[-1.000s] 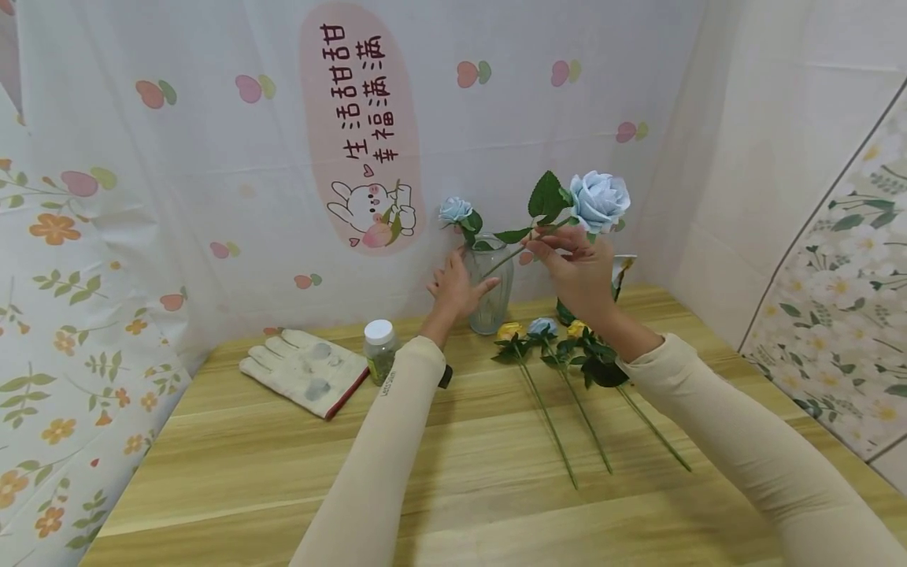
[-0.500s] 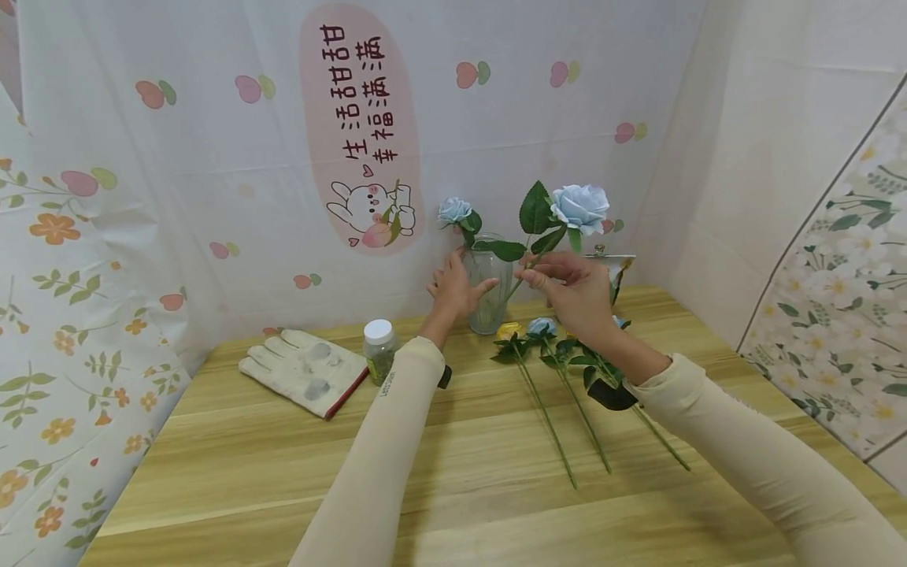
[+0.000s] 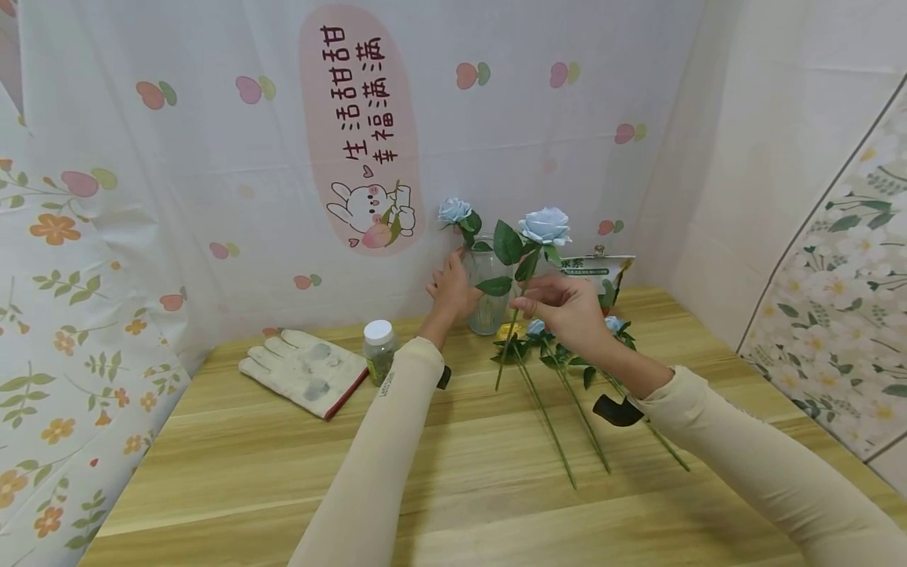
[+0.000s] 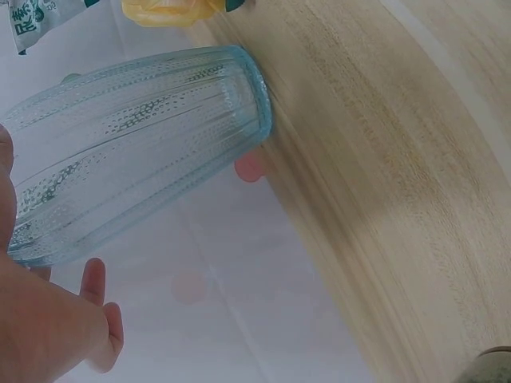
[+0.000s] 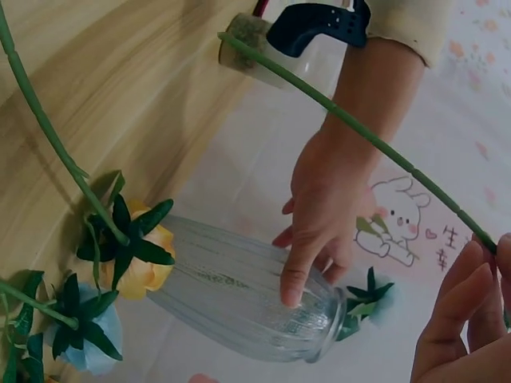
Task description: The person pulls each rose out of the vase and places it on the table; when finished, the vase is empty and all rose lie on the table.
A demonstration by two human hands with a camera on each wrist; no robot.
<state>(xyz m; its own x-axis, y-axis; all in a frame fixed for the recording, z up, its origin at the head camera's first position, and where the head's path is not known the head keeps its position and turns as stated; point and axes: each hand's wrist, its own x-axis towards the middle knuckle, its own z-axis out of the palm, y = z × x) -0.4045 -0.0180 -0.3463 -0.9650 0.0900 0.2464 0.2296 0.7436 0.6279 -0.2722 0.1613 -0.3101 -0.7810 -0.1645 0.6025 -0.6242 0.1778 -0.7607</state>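
Note:
My right hand (image 3: pixel 572 311) pinches the green stem of a pale blue artificial rose (image 3: pixel 546 227) between thumb and fingers. The bloom points up, and the stem's bare lower end hangs in front of the vase, apart from it. My left hand (image 3: pixel 453 285) holds the clear ribbed glass vase (image 3: pixel 487 319) near its top; in the right wrist view the thumb lies across the glass (image 5: pixel 231 295). A smaller blue rose (image 3: pixel 453 210) shows at the vase's mouth, its lower stem not made out. The right wrist view has the held stem (image 5: pixel 351 120) crossing before the left forearm.
Several roses lie on the table right of the vase, including a yellow rose (image 3: pixel 509 331) and a blue rose (image 3: pixel 536 327). Behind them stands a printed pouch (image 3: pixel 602 272). A white-lidded jar (image 3: pixel 380 346) and a work glove (image 3: pixel 305 370) are at left.
My right hand has brought the blue rose down and left, turning its stem from slanted to nearly upright. The stem's end has come away from the vase's front. The left hand stays at the vase.

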